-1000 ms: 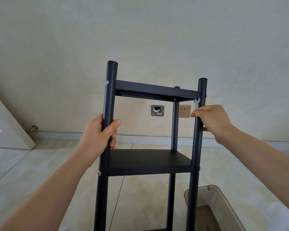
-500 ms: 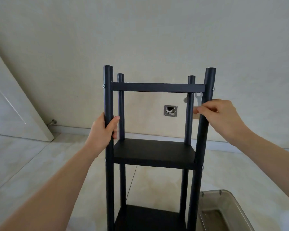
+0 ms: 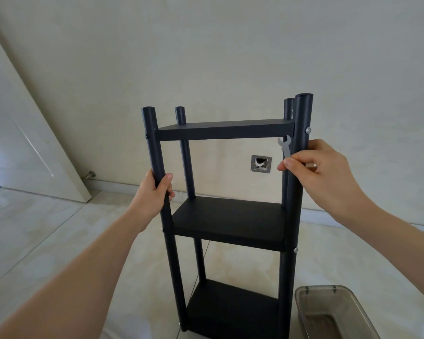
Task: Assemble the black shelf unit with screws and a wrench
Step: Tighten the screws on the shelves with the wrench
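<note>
Shelf unit (image 3: 228, 216) upright, wrench (image 3: 286, 148) vertical, jaw up, in right hand (image 3: 321, 172)

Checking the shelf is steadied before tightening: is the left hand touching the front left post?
Touching. The head view shows the left hand wrapped around the front left post, thumb on the near side and fingers curled behind it, no gap.

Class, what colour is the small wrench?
Silver-grey; the wrench shows best in the head view.
</note>
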